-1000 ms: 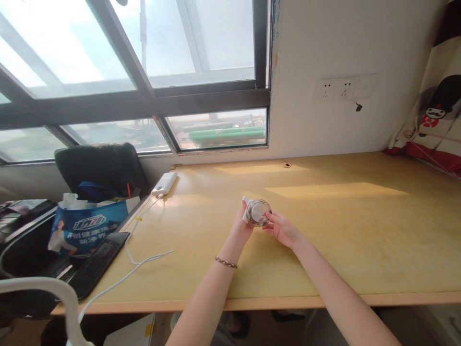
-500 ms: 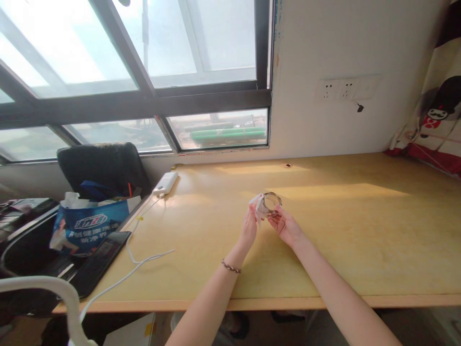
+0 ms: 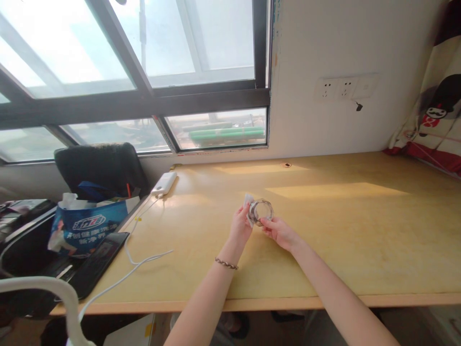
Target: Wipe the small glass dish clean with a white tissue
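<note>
Two sets of fingers close on one clear glass [image 3: 262, 212], held over a wooden table [image 3: 342, 254] and tilted, a round end toward the camera; whether that end is rim or base is hard to make out. The left fingers [image 3: 246, 210] hold a white cloth [image 3: 248, 198] against the glass's left side, cloth and glass hiding most of their length, so how tightly they curl cannot be told. The right fingers [image 3: 268, 223] pinch the glass's lower right edge, tips close together, some partly out of sight beneath. A dark bracelet [image 3: 226, 263] circles the wrist behind the left fingers. Well to the left of the fingers, a white box [image 3: 164, 183] sits at the table's edge, near a white cable [image 3: 144, 262]; beyond it a blue bag [image 3: 88, 228] partly hides a dark chair [image 3: 101, 166]. Up and to the right of the right fingers are wall sockets [image 3: 336, 88] and a patterned curtain [image 3: 437, 91], cut off by the frame. A white tube [image 3: 70, 300] is cropped at lower left.
</note>
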Demonstrator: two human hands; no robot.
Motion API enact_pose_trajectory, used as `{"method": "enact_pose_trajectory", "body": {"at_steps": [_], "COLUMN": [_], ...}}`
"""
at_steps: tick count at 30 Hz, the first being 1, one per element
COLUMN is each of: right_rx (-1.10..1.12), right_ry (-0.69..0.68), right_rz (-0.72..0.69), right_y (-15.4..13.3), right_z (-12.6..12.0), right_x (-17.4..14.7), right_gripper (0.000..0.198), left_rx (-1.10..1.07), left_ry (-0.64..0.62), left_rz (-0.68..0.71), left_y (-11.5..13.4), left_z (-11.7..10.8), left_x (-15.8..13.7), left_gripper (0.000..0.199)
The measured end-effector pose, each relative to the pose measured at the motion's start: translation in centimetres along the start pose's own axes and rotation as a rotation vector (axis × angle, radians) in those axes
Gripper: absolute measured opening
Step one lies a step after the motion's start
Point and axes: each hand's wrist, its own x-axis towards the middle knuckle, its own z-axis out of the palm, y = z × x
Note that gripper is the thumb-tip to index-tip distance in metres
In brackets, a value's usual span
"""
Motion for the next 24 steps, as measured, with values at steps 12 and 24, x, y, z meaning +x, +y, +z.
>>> {"method": "enact_pose_trajectory", "body": {"at_steps": [12, 24], "right_rx": [0.155, 0.293], "right_ry": [0.099, 0.058], "right_rz": [-0.021, 0.06], "right_y": [-1.0, -1.2], "right_z": [-0.4, -0.3], "right_x": [0.2, 0.0], "right_gripper": [0.029, 0.019], "left_rx": [0.063, 0.11], "left_ry": [-0.163, -0.182], "left_rz": [-0.111, -0.039], "left_y": [0.4, 0.2], "left_z": [0.5, 1.0], "left_x": [-0.7, -1.0], "left_gripper": [0.029, 0.041]}}
